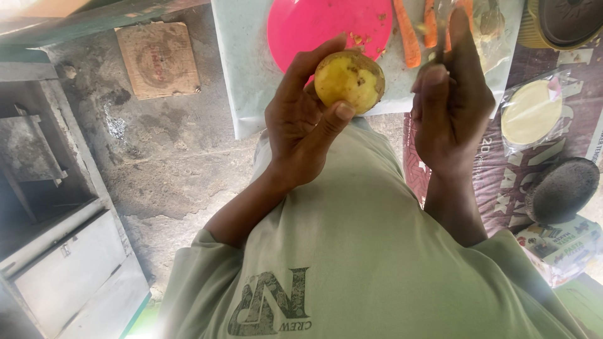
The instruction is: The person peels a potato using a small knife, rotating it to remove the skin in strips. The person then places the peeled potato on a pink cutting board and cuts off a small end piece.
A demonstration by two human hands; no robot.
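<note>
Rough concrete flooring is showing below, with a pale board (251,94) carrying a pink plate (314,25) and carrots (408,37). Left hand (301,132) is gripping a half-peeled potato (349,80) — long axis roughly level — while right hand (449,107) is closing around a peeler (441,25).

One potato (349,80) — three carrots (408,34) — one pink plate (301,25)
</note>
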